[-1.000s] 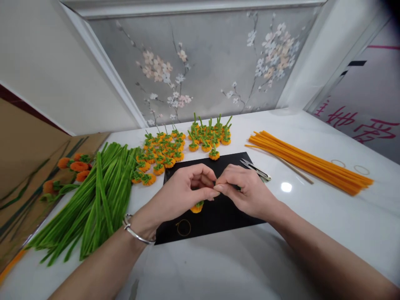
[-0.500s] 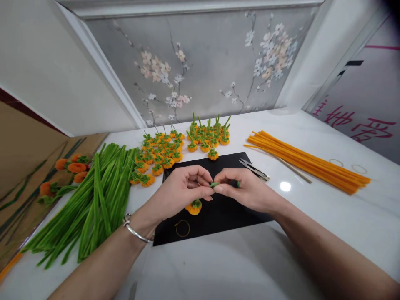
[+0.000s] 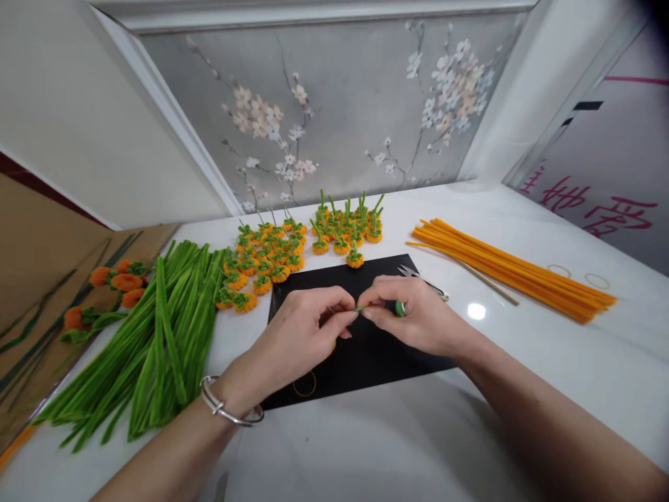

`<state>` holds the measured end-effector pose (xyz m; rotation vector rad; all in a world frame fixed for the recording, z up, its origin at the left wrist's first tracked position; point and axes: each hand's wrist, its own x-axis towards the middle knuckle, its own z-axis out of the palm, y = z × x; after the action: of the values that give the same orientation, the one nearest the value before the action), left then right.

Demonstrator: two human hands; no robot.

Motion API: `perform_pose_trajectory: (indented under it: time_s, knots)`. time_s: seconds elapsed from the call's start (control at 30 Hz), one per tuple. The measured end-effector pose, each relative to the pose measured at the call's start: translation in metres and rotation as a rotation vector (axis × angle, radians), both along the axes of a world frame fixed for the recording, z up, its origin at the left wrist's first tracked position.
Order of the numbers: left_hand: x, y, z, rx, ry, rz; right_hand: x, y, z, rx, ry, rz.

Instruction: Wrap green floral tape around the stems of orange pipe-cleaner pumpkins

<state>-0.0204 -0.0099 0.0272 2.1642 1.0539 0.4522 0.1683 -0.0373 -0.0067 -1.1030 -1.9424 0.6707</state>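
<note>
Above a black mat (image 3: 360, 366), my left hand (image 3: 313, 324) and my right hand (image 3: 410, 310) meet fingertip to fingertip. Both pinch a thin green piece (image 3: 359, 309) between thumb and finger. A green roll (image 3: 400, 308) shows among the curled fingers of my right hand. Just a sliver of an orange pumpkin-like piece (image 3: 333, 346) peeks out beneath my left hand, the rest being hidden. Scissors (image 3: 418, 277) lie behind my right hand, partly covered by it. A thin yellow ring (image 3: 304, 383) rests on the mat.
Many small orange pumpkins with green tops (image 3: 269, 254) stand at the back. Green fuzzy stems (image 3: 167, 335) are piled left, beside orange flowers (image 3: 127, 282). Orange fuzzy stems (image 3: 512, 268) and a thin stick (image 3: 488, 282) lie right on the white table (image 3: 397, 439).
My left hand has turned and shifted slightly, now covering most of the orange piece on the mat. The green piece between my fingertips looks thinner. The view has moved a little.
</note>
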Motion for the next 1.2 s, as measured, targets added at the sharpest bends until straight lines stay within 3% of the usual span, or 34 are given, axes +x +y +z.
perform_pose_trajectory:
  time_s: [0.07, 0.17, 0.4, 0.47, 0.6, 0.7, 0.8, 0.87, 0.97, 1.0, 1.07, 1.13, 1.2]
  knots:
    - [0.001, -0.002, -0.001, 0.045, 0.042, -0.004, -0.002, 0.0, -0.001, 0.014, -0.034, -0.02]
    - [0.003, -0.003, -0.004, -0.026, 0.034, 0.012, -0.004, 0.0, -0.002, 0.031, -0.104, -0.037]
    - [0.003, 0.005, -0.013, -0.402, -0.201, 0.087, 0.013, 0.007, -0.004, -0.159, -0.146, -0.028]
    - [0.0, 0.008, -0.013, -0.475, -0.275, 0.114, 0.026, 0.014, -0.009, -0.145, -0.165, -0.148]
    - [-0.005, 0.013, -0.011, -0.576, -0.365, 0.155, 0.05, 0.026, -0.025, -0.15, -0.513, -0.645]
    - [-0.008, 0.015, -0.01, -0.622, -0.367, 0.169, 0.061, 0.032, -0.036, -0.266, -0.683, -0.719]
    - [-0.009, 0.015, -0.007, -0.632, -0.352, 0.158, 0.063, 0.034, -0.038, -0.282, -0.687, -0.681]
    - [-0.01, 0.015, -0.005, -0.631, -0.339, 0.153, 0.057, 0.032, -0.033, -0.21, -0.648, -0.656]
    - [-0.011, 0.015, -0.003, -0.65, -0.319, 0.173, 0.035, 0.015, -0.016, -0.045, -0.313, -0.538]
    - [-0.012, 0.015, -0.004, -0.663, -0.313, 0.18, 0.025, 0.007, -0.009, -0.088, -0.124, -0.446]
    - [-0.013, 0.016, -0.005, -0.682, -0.306, 0.176, 0.001, -0.013, 0.0, -0.348, 0.087, -0.196]
    - [-0.015, 0.018, -0.007, -0.671, -0.305, 0.154, -0.02, -0.03, 0.004, -0.462, 0.132, -0.035]
    - [-0.018, 0.022, -0.008, -0.634, -0.293, 0.145, -0.036, -0.039, 0.002, -0.494, 0.171, 0.006]
